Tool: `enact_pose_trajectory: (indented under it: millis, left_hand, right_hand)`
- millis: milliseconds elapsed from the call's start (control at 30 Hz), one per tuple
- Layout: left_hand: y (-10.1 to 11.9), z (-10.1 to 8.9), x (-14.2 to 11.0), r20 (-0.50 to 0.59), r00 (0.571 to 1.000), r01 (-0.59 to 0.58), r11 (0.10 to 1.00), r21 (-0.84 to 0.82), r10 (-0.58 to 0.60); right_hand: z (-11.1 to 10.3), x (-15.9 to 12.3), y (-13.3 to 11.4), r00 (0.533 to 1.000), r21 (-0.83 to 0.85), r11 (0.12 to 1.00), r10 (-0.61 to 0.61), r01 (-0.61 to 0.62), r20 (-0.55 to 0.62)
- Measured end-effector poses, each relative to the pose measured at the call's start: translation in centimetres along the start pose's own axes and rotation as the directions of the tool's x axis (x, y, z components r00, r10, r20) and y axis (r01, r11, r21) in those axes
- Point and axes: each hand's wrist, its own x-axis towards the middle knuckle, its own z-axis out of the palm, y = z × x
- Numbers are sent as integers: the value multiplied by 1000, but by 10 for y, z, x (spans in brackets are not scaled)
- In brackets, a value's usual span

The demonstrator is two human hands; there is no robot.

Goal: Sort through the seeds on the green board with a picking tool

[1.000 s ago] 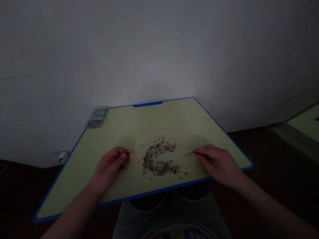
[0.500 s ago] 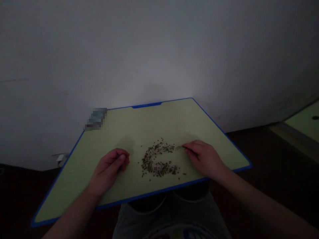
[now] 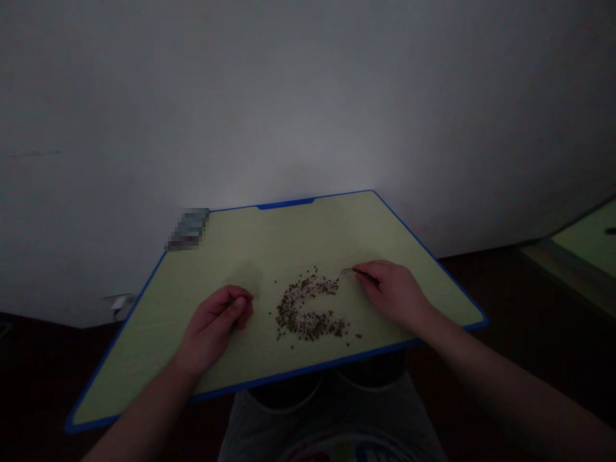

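A heap of small dark grains mixed with pale ones (image 3: 310,308) lies on the yellow-green board (image 3: 269,237), curved like a C that opens to the right. My right hand (image 3: 392,289) pinches thin tweezers (image 3: 359,274), their pale tips pointing left, close to the upper right end of the heap. I cannot make out a grain between the tips. On the left of the heap, my left hand (image 3: 219,324) is closed with thumb against the curled fingers. Whatever it holds, if anything, is hidden.
The board has a blue rim (image 3: 298,370) and a blue grip (image 3: 286,203) at its far edge, by a grey wall (image 3: 308,96). A blurred-out flat object (image 3: 188,229) lies at the far left corner. A white plug (image 3: 118,305) is in the wall.
My right hand, with the tweezers, has moved left and away from me, from the right of the heap to near its upper end. My left hand has stayed put.
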Motion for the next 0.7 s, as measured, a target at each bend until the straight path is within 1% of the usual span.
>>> enact_pose_trajectory:
  millis: [100, 200, 433, 633, 700]
  left_hand:
    - [3, 0, -1, -7, 1000, -4, 1000, 2, 4]
    - [7, 2, -2, -12, 1000, 1, 1000, 1, -1]
    - [4, -1, 1, 8, 1000, 5, 1000, -3, -5]
    - [1, -5, 3, 4, 1000, 16, 1000, -17, -16]
    - [1, -5, 4, 6, 1000, 16, 1000, -26, -16]
  right_hand:
    - [-1, 1, -2, 999, 53, 998, -45, 44, 27]
    - [-4, -3, -3, 995, 117, 990, -89, 84, 44]
    - [-10, -18, -1, 984, 189, 968, -175, 166, 29]
    - [-18, -32, 4, 992, 163, 978, -130, 129, -4]
    - [-17, -37, 3, 990, 176, 975, -138, 137, -5]
